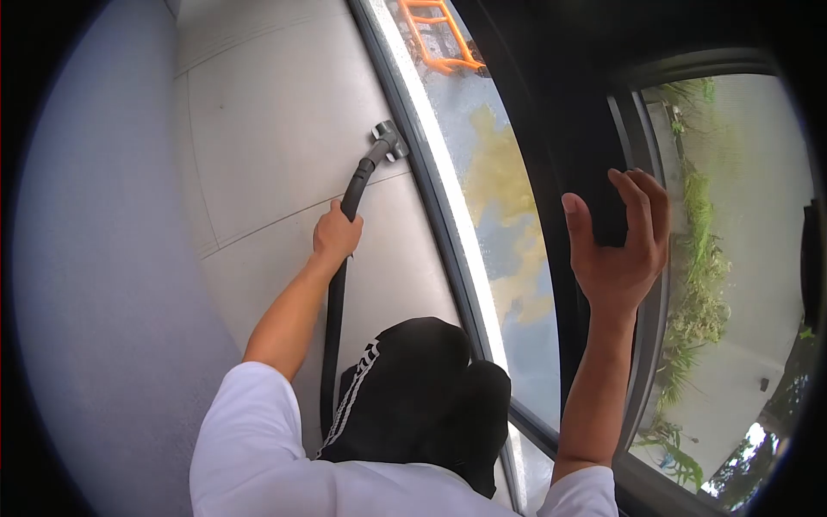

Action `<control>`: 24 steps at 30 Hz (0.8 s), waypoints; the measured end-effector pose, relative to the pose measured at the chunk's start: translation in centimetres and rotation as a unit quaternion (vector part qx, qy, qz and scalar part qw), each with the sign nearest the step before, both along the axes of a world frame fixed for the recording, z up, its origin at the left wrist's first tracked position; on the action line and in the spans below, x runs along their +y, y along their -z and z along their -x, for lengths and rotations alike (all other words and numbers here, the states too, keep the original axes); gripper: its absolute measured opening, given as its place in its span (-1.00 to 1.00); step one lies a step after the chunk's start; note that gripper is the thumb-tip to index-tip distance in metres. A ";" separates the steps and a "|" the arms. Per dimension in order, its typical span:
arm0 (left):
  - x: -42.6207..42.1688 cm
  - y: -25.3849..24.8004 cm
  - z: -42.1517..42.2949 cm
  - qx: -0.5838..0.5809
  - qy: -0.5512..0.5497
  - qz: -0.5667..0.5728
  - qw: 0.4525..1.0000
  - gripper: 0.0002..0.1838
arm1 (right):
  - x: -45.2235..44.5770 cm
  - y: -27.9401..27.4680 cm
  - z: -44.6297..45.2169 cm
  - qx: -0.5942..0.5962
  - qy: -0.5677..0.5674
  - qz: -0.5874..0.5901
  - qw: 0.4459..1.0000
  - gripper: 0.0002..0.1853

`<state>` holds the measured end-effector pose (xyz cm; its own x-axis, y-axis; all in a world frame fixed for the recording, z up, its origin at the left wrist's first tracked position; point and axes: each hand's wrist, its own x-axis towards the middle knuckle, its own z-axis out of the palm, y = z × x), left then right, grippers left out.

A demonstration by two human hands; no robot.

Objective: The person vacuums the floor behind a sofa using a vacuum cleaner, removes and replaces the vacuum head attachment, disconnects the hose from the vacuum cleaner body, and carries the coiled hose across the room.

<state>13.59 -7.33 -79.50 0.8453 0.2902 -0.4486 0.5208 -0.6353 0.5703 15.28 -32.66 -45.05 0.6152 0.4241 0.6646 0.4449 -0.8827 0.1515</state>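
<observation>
My left hand (337, 233) is closed around the black handle of a vacuum cleaner hose (355, 185). At its far end, a grey floor nozzle (390, 141) rests on the pale tiled floor (284, 129), against the dark track along the edge. From the hand the hose runs back past my left leg. My right hand (622, 237) is raised by the dark window frame, thumb and fingers apart and curved, holding nothing. Whether its fingertips touch the frame I cannot tell.
A dark frame rail (426, 194) borders the floor on the right. Beyond it lies a wet-looking ground with an orange metal frame (441, 34). Green plants (699, 284) show through the window on the right. A pale wall or curtain (95, 258) stands at left.
</observation>
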 end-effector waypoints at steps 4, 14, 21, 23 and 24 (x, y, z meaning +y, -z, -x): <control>-2.2 -0.3 6.5 0.029 -0.017 0.004 0.999 -0.56 | -0.4 -0.7 0.1 0.015 -0.017 -0.005 1.000 -0.48; 2.4 2.2 -9.0 -0.079 -0.083 -0.058 0.992 -0.51 | -1.8 0.8 -0.7 -0.042 -0.046 0.005 0.998 -0.55; -6.4 3.7 10.2 -0.056 0.009 0.003 0.998 -0.60 | -2.3 0.9 -0.1 -0.020 -0.012 -0.076 0.997 -0.75; -9.1 2.6 17.1 0.023 0.036 0.050 0.998 -0.64 | -2.5 1.5 -0.2 -0.056 -0.021 -0.089 0.994 -0.78; -9.8 2.3 19.7 0.072 0.043 0.073 0.994 -0.65 | -2.7 1.8 -0.3 -0.075 -0.025 -0.096 0.992 -0.79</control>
